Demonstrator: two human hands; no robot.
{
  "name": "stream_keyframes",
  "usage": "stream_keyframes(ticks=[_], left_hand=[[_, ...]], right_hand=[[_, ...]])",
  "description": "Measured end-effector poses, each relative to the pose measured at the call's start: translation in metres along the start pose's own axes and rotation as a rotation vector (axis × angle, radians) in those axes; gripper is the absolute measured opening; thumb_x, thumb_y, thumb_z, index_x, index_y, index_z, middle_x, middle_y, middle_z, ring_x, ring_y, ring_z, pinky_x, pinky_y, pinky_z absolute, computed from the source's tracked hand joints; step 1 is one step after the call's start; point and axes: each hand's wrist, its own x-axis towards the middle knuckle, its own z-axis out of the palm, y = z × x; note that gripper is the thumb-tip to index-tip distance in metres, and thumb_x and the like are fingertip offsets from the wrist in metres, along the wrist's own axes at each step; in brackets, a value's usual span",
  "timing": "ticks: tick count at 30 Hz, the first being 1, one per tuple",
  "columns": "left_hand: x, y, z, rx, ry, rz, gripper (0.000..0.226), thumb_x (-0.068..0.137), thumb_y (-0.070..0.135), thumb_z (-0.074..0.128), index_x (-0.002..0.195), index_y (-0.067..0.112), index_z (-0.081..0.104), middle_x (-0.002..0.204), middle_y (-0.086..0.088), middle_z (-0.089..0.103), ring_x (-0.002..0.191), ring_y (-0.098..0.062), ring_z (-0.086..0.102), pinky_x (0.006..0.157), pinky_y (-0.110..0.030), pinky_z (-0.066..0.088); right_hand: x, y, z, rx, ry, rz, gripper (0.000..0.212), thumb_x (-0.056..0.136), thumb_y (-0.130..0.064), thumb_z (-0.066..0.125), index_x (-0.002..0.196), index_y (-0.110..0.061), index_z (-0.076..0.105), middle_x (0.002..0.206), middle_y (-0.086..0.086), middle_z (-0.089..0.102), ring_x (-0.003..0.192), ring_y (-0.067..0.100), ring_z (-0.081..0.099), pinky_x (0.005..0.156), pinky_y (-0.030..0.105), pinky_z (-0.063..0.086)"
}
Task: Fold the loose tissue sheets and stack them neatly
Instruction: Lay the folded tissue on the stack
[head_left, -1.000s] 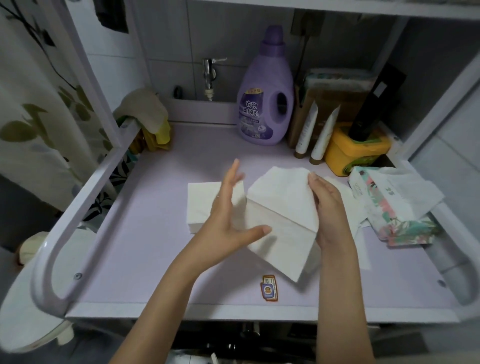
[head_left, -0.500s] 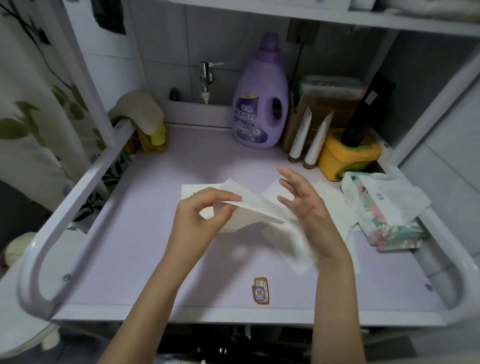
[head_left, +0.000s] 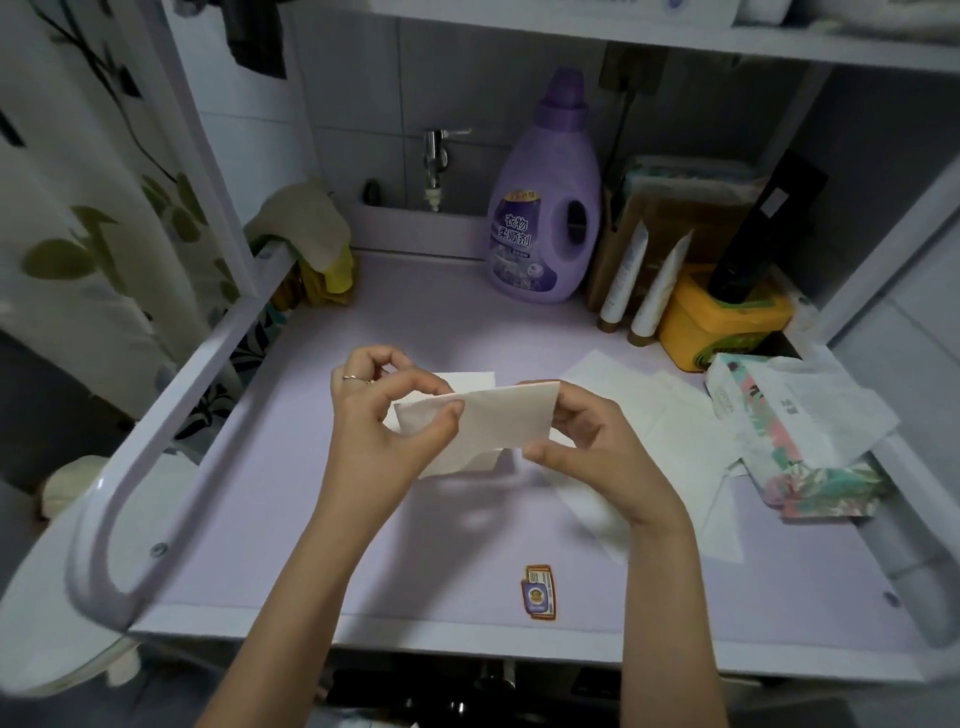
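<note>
Over the lilac countertop both hands are pinching one folded tissue sheet, left hand on its left end, right hand on its right.

Grey tiled wall, white shelf frame

At the back of the lavender top we see a purple detergent bottle, then two white tubes standing cap-down beside a yellow tub bearing a leaning black box. A tap projects from the wall; cloths drape the left rail; a sticker lies near the front edge.
</note>
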Motion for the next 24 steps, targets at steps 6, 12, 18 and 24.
stream_keyframes(ticks=[6, 12, 18, 24], left_hand=[[0.003, -0.003, -0.005, -0.268, -0.097, -0.123, 0.009, 0.081, 0.015, 0.071, 0.085, 0.01, 0.066, 0.089, 0.009, 0.071, 0.08, -0.001, 0.063, 0.064, -0.015, 0.048], [0.004, -0.011, 0.001, -0.397, -0.117, -0.34, 0.019, 0.086, -0.005, 0.063, 0.095, 0.011, 0.067, 0.088, -0.002, 0.073, 0.072, -0.009, 0.069, 0.06, -0.019, 0.054], [0.011, -0.038, -0.002, -0.241, -0.026, -0.39, 0.003, 0.088, 0.005, 0.065, 0.089, 0.005, 0.069, 0.083, -0.004, 0.074, 0.069, -0.011, 0.069, 0.062, -0.021, 0.055], [0.012, -0.064, -0.003, -0.015, 0.027, -0.375, 0.017, 0.086, 0.02, 0.069, 0.07, 0.019, 0.062, 0.057, 0.006, 0.058, 0.057, -0.015, 0.057, 0.063, -0.034, 0.045]], right_hand=[[0.011, -0.005, 0.015, 0.089, 0.279, 0.013, 0.012, 0.093, -0.005, 0.06, 0.094, -0.008, 0.071, 0.076, 0.005, 0.072, 0.072, 0.011, 0.066, 0.065, 0.021, 0.051], [0.027, 0.005, 0.026, 0.124, 0.433, 0.105, 0.016, 0.095, -0.016, 0.061, 0.091, -0.002, 0.068, 0.078, 0.016, 0.072, 0.071, 0.021, 0.063, 0.064, 0.031, 0.049], [0.033, 0.032, 0.033, -0.037, 0.389, 0.265, 0.038, 0.087, -0.028, 0.069, 0.076, 0.006, 0.059, 0.059, 0.018, 0.057, 0.056, 0.019, 0.049, 0.061, 0.027, 0.037], [0.038, 0.046, 0.038, -0.186, 0.431, 0.328, 0.038, 0.088, -0.032, 0.068, 0.067, -0.002, 0.059, 0.05, 0.003, 0.058, 0.055, 0.018, 0.052, 0.064, 0.031, 0.043]])
